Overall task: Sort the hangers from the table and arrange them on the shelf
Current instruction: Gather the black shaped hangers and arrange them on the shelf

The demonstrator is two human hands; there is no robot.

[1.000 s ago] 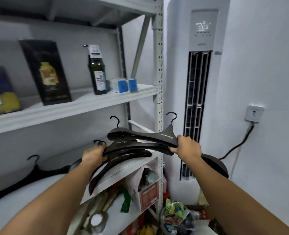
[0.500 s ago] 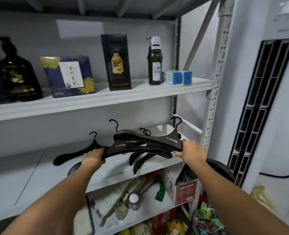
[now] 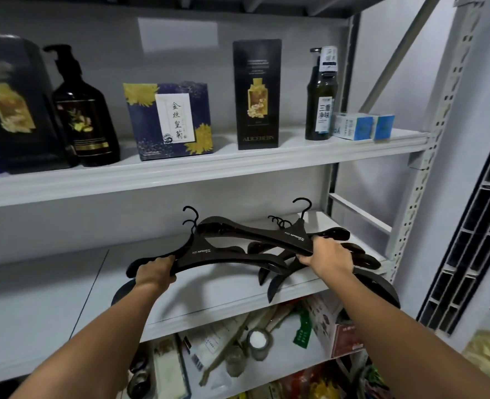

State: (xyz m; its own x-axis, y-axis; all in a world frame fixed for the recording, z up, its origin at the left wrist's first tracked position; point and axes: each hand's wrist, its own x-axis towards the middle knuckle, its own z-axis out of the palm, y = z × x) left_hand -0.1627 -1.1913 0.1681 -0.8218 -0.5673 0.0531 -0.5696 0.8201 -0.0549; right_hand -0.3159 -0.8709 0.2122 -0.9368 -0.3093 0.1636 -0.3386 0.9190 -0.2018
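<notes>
Two black plastic hangers are held over the white middle shelf [image 3: 223, 295]. My left hand [image 3: 156, 272] grips the left arm of one hanger [image 3: 200, 251], hook pointing up. My right hand [image 3: 328, 256] grips the centre of a second hanger [image 3: 269, 237] that crosses above the first. Behind my right hand a pile of several black hangers [image 3: 356, 254] lies on the shelf's right end, some tips sticking out over the front edge. The table is not in view.
The upper shelf [image 3: 209, 168] carries a dark pump bottle [image 3: 84, 110], a blue box [image 3: 169, 119], a tall black box [image 3: 256, 93], a green bottle [image 3: 321, 96] and small blue-white cartons [image 3: 361, 126]. Clutter fills the lower shelf [image 3: 252, 347]. The perforated upright [image 3: 428, 156] stands right.
The view has swung left and closer to the shelving. Both hands have carried the hangers forward over the middle shelf, and the two hangers have spread further apart.
</notes>
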